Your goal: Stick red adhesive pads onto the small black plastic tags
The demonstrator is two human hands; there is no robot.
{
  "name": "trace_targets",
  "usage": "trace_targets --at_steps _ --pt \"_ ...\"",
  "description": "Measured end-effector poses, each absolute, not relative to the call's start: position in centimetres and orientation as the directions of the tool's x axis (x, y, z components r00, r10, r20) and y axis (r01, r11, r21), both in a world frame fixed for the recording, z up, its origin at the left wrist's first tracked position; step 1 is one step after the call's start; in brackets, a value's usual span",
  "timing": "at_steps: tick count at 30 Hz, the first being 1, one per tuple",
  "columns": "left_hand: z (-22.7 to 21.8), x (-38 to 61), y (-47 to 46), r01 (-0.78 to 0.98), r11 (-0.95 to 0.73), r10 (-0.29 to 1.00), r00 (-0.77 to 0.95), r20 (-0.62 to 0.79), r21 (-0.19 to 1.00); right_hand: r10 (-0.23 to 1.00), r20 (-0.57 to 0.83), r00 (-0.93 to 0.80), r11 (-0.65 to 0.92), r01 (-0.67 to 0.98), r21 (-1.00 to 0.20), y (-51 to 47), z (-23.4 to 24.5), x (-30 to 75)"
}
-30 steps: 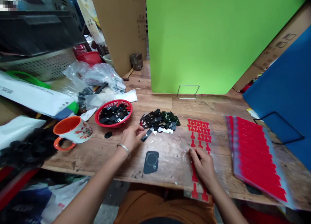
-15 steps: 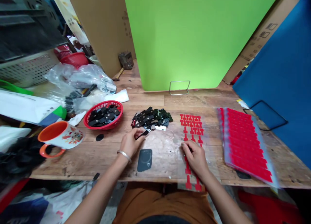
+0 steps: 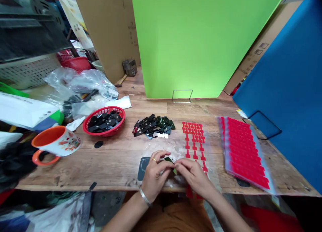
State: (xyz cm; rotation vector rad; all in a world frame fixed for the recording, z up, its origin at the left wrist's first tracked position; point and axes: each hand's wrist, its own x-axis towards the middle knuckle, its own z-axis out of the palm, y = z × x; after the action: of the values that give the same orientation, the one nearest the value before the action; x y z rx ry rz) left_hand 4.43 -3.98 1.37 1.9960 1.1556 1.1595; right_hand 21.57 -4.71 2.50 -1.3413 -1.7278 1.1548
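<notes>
Above the front of the wooden table, my left hand (image 3: 156, 175) pinches a small dark, flat rectangular piece (image 3: 169, 159). My right hand (image 3: 194, 177) meets it there, thumb and fingertips pressed together at the piece's edge; what they hold is hidden. Just beyond the hands lies a loose pile of similar dark flat pieces (image 3: 154, 126). A clear sheet with rows of red T-shaped stickers (image 3: 195, 147) lies partly under my right hand. Left of my hands, a dark grey flat patch (image 3: 142, 168) shows on the table, partly covered.
A red basket (image 3: 87, 129) of dark pieces stands left, near an orange-and-white mug (image 3: 69, 143). Stacked red sticker sheets (image 3: 248, 151) lie right. Green (image 3: 186, 44) and blue (image 3: 279, 91) boards stand behind, with wire stands at their feet. Plastic bags (image 3: 88, 82) crowd the back left.
My left hand has moved right and nearer, away from the pile, carrying a dark piece. My right hand has shifted left off the stickers, and both hands now meet at the piece.
</notes>
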Motion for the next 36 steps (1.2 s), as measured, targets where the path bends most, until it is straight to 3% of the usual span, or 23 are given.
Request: trace_targets --at_steps 3,7,10,12,16,21,23,26,28,31,34,36 --pt "1.2 4.7 -4.5 0.344 -0.398 0.916 0.200 0.348 0.850 0.968 -0.161 -0.195 -0.122 0.199 -0.973 -5.2 2.3 20.9" --pt "0.6 5.2 -5.1 0.108 -0.088 0.995 0.064 0.081 0.990 0.951 -0.288 -0.110 -0.285 0.039 -0.958 -4.9 0.8 21.0" --pt "0.5 5.5 -5.0 -0.101 0.167 0.985 0.054 -0.162 0.981 0.958 -0.275 -0.084 -0.274 0.029 -0.961 -4.8 0.3 21.0" --pt "0.7 5.5 -4.7 -0.159 0.257 0.965 0.102 -0.243 0.953 0.973 -0.211 -0.098 -0.204 0.074 -0.976 -4.8 0.5 20.9" --pt "1.2 4.9 -3.6 -0.017 0.248 0.951 0.196 -0.240 0.969 0.984 -0.069 -0.164 -0.022 0.273 -0.962 -4.8 1.8 20.9" --pt "1.3 3.8 -2.5 0.398 0.006 0.929 0.337 -0.152 0.917 0.969 0.080 -0.234 0.190 0.495 -0.848 -3.3 3.0 22.8" --pt "1.1 3.5 -2.3 0.504 -0.103 0.925 0.366 -0.104 0.858 0.982 0.135 -0.135 0.190 0.590 -0.785 -1.9 2.6 24.4" --pt "0.8 3.5 -2.0 0.540 -0.117 0.923 0.368 -0.109 0.834 0.978 0.166 0.127 0.009 0.767 -0.641 0.7 1.3 26.9" --pt "0.8 3.8 -1.7 0.476 -0.024 0.931 0.331 -0.154 0.879 0.966 0.142 0.214 -0.100 0.821 -0.562 2.3 0.4 28.3" --pt "1.4 4.5 -1.1 0.208 0.209 0.913 0.308 -0.266 0.956 0.959 0.127 0.254 -0.150 0.832 -0.534 4.2 -0.5 29.3" --pt "2.5 5.5 -0.4 -0.048 0.443 0.856 0.321 -0.406 0.895 0.965 0.095 0.245 -0.162 0.840 -0.519 5.2 -0.8 29.6" --pt "2.9 6.3 0.1 -0.131 0.518 0.827 0.329 -0.455 0.846 0.972 0.068 0.226 -0.161 0.844 -0.512 5.7 -0.7 29.8"
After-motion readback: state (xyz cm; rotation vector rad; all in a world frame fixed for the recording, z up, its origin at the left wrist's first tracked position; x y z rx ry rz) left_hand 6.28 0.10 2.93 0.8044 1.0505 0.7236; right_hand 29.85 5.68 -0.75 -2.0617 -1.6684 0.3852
